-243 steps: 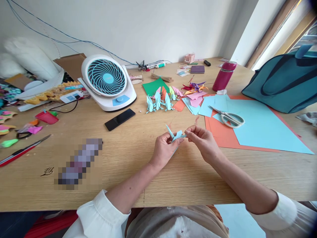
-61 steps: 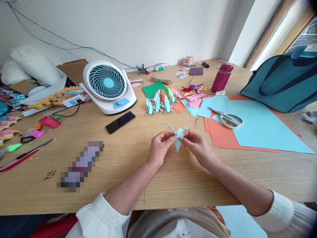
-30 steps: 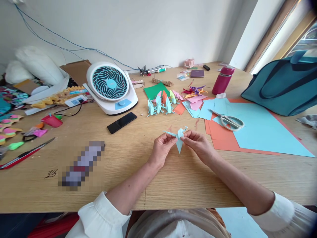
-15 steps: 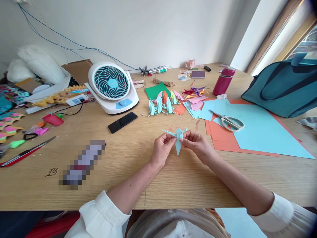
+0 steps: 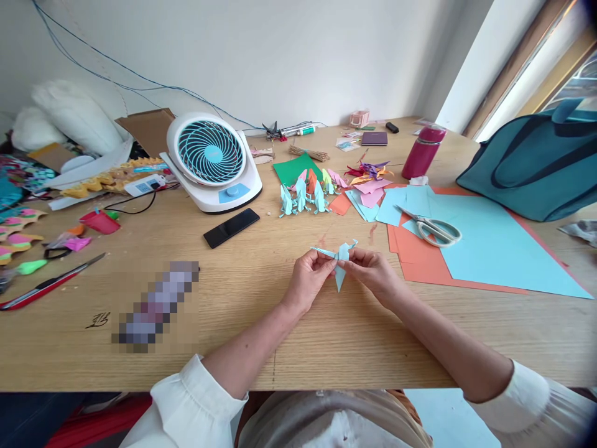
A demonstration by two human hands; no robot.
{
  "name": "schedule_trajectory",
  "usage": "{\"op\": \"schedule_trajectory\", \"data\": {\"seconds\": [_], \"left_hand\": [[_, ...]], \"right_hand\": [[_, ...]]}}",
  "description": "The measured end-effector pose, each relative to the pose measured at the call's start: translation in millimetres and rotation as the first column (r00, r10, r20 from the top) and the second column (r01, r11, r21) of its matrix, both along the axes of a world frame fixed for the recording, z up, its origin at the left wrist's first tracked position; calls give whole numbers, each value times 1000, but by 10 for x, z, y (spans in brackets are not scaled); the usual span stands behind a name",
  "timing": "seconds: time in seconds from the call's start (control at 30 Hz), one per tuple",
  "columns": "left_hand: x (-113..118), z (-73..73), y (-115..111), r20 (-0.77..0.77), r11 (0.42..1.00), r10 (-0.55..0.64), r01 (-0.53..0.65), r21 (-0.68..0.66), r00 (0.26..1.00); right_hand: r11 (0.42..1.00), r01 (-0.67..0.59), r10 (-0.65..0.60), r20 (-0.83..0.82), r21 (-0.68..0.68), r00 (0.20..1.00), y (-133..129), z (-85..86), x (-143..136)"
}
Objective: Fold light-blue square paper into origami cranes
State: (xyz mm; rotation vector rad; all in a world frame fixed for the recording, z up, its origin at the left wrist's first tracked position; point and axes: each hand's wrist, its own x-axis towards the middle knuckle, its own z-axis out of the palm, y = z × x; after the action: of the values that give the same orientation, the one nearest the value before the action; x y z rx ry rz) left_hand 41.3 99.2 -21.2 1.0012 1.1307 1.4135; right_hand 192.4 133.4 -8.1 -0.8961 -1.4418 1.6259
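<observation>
A light blue paper crane [image 5: 344, 251] is held between my two hands above the table's front half. My left hand [image 5: 308, 277] pinches its left side, where a thin pointed end sticks out leftward. On the other side my right hand [image 5: 373, 271] grips it between thumb and fingers, below a small bent tip. One wing points down toward me; the fingertips partly cover the body. Beyond my hands stand several folded paper cranes [image 5: 301, 194], mostly light blue, with pink, orange and yellow-green ones behind.
Scissors [image 5: 438, 231] lie on light blue sheets [image 5: 494, 242] over orange paper [image 5: 420, 269] at right. A black phone [image 5: 232, 228] and a fan [image 5: 212, 155] are at left, a utility knife [image 5: 51, 283] farther left. A magenta bottle [image 5: 423, 152] and teal bag [image 5: 536, 165] stand back right.
The crane has shifted slightly right and tilted, its lower wing now showing narrower. Both hands keep their pinch, and the left has moved a little to the right.
</observation>
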Motion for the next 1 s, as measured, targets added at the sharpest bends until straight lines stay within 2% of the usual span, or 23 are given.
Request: {"op": "schedule_trajectory", "data": {"seconds": [0.27, 0.47, 0.63, 0.8, 0.87, 1.0], "left_hand": [[-16, -8, 1, -54, 995, -55, 59, 80, 997], [-184, 124, 29, -277, 947, -90, 168, 273, 957], [-379, 215, 66, -574, 860, -100, 361, 361, 813], [-437, 290, 59, -703, 747, -131, 536, 393, 699], [-439, 324, 48, -747, 729, -127, 572, 377, 653], [-444, 381, 29, -821, 728, -71, 592, 344, 566]], "right_hand": [[999, 38, -38, 8, 0, 999, -5, -21, 14], [1000, -19, 20, 35, -24, 999, 13, -17, 107], [988, -150, 151, 79, -24, 985, 30, 30, 206], [971, -234, 239, 124, -50, 963, 28, 90, 235], [971, -237, 240, 138, -43, 961, 23, 105, 229], [971, -237, 234, 172, -2, 957, 14, 120, 207]]}}
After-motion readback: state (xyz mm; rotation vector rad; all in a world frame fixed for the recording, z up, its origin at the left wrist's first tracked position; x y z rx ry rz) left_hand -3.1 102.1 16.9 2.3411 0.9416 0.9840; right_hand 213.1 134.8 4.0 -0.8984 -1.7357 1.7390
